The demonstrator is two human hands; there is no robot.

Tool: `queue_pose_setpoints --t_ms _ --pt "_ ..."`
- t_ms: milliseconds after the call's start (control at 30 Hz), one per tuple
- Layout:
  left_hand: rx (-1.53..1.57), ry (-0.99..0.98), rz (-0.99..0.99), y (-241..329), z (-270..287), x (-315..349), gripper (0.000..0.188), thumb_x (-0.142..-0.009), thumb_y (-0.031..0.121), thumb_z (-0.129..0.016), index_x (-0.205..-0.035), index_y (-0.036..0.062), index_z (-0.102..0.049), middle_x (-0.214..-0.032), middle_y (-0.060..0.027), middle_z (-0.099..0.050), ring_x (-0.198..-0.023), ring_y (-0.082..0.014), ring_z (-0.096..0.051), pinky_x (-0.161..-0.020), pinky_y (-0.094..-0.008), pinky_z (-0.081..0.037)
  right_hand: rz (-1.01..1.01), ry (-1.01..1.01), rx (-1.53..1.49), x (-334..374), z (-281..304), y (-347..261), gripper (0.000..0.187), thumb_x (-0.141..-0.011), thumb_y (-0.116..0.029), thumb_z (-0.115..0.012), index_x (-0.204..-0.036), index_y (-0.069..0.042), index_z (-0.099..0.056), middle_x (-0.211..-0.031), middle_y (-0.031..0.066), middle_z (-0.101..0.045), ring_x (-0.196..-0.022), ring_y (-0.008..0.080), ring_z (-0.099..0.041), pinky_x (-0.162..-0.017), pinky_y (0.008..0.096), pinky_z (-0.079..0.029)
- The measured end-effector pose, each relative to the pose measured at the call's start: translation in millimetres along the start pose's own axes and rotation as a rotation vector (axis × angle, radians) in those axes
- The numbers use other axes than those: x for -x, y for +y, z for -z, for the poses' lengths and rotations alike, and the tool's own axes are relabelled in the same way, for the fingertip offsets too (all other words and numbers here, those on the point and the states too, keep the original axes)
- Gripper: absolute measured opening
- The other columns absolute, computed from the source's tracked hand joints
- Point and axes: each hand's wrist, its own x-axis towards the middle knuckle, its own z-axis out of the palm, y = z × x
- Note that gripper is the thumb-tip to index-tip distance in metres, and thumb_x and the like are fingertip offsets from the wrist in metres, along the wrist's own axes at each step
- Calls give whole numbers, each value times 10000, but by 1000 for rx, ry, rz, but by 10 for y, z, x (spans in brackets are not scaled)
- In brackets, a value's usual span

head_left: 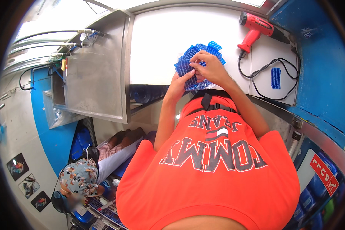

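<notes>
Over the white worktop's front edge, both my hands work at a heap of flat blue plastic sleeves [195, 50] with white print. My left hand [177, 85] has its thumb and fingers closed on one blue sleeve [183, 67] at the heap's near left side. My right hand [212, 69] bends over from the right, thumb and forefinger pinched together at that sleeve's right edge. Its other fingers are curled and partly hidden. A single blue sleeve [276, 78] lies apart, on the right of the worktop.
A red heat gun [257, 30] lies at the back right, its black cord [267, 69] looped across the worktop. To the left stands a steel tray-like basin [97, 65] with hoses [50, 42] behind it. A blue wall [322, 69] bounds the right. Another person [80, 176] is at lower left.
</notes>
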Motion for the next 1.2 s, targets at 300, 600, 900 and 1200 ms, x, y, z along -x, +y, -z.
queue_pose_setpoints --t_ms 300,600,900,1200 --pt "-16 -12 11 2 -22 -43 261 -1026 171 -548 -1219 -3 -564 -959 -141 -707 -804 -217 -725 -690 -332 -610 234 204 157 -15 -56 156 160 -885 -78 -701 -1016 -28 -779 -873 102 -695 -766 226 -681 -703 355 -524" --pt "-40 -15 1 32 -34 -109 296 -1032 262 -566 -1171 2 -599 -927 -90 -694 -755 -156 -689 -649 -272 -563 327 285 171 -7 12 -22 97 -917 -27 -653 -986 -1 -717 -952 102 -671 -772 220 -684 -701 345 -557" --pt "-51 -101 -5 45 -26 -126 489 -1062 407 -465 -1242 -30 -592 -951 -92 -698 -792 -170 -689 -670 -297 -559 317 381 -44 -221 230 -122 101 -933 -17 -636 -1018 21 -675 -892 99 -698 -810 173 -675 -760 305 -539" --pt "276 -59 -22 27 -112 -163 644 -1067 576 -295 -1333 40 -533 -1133 -129 -693 -952 -252 -733 -772 -412 -645 4 -42 -70 -5 158 -200 111 -912 -41 -681 -1009 5 -710 -789 57 -643 -691 131 -625 -554 315 -525"
